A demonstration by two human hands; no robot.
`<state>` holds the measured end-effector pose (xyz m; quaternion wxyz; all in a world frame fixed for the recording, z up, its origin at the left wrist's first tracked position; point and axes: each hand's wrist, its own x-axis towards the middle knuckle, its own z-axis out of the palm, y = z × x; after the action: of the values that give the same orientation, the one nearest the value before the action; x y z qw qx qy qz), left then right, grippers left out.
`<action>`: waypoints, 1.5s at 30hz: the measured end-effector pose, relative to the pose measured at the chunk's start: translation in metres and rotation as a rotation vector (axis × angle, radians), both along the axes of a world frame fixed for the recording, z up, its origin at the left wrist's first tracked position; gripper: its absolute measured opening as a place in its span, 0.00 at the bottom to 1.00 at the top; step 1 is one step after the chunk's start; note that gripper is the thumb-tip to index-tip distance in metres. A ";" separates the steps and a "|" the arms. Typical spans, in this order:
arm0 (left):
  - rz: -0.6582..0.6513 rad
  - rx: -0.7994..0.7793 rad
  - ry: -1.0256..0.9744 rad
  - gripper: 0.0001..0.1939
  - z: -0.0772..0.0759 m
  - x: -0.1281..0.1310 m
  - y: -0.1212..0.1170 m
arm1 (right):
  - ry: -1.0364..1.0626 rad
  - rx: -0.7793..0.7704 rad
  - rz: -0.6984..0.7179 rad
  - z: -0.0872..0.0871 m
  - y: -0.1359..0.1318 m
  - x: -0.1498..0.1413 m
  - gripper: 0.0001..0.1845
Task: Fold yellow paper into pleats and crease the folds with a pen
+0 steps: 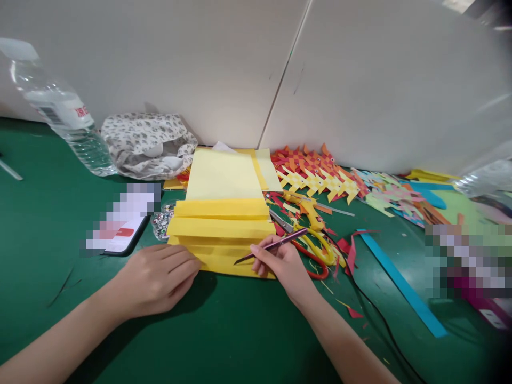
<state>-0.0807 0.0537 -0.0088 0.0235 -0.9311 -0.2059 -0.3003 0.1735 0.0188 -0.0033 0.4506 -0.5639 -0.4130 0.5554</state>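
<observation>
A folded yellow paper [228,228] with several crosswise pleats lies on the green table in front of me. My left hand [160,277] is closed at its lower left corner, the fingers bent together over the edge; their tips are partly hidden. Between the thumb and fingers of my right hand [280,261] is a slim purple pen-like tool [286,238]. Its dark pointed tip slants down to the left over the lowest pleat, and I cannot tell whether it touches. Pale yellow sheets [224,173] lie just behind the folded paper.
Scissors [316,272] and a yellow glue gun [306,208] lie right of the paper among scraps. Its black cable [376,309] runs toward me past a blue strip [404,285]. Woven paper pieces [316,170] lie behind. Leftward are a phone [124,226], bottle [68,112] and patterned bag [146,141].
</observation>
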 end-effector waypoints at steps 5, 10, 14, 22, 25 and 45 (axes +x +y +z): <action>-0.008 0.015 0.123 0.09 -0.005 0.004 -0.001 | 0.032 -0.047 0.051 0.000 -0.012 -0.008 0.16; -0.015 0.016 0.134 0.09 -0.007 0.003 -0.003 | 0.032 -0.031 0.043 0.001 -0.018 -0.011 0.14; -0.005 -0.013 0.149 0.08 -0.006 0.004 -0.005 | 0.050 -0.023 0.011 0.004 -0.022 -0.017 0.14; -0.022 -0.097 0.139 0.09 -0.002 0.005 -0.003 | 0.025 -0.007 0.057 0.014 -0.035 -0.024 0.12; -0.035 -0.129 0.142 0.10 -0.002 0.003 -0.002 | -0.087 0.144 0.019 0.024 -0.032 -0.024 0.10; -0.065 -0.245 0.120 0.06 -0.003 0.000 0.000 | -0.198 0.146 0.144 0.008 -0.019 -0.014 0.10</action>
<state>-0.0806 0.0541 -0.0114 -0.0878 -0.9494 -0.2089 -0.2175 0.1598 -0.0007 0.0047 0.4066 -0.5506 -0.5342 0.4962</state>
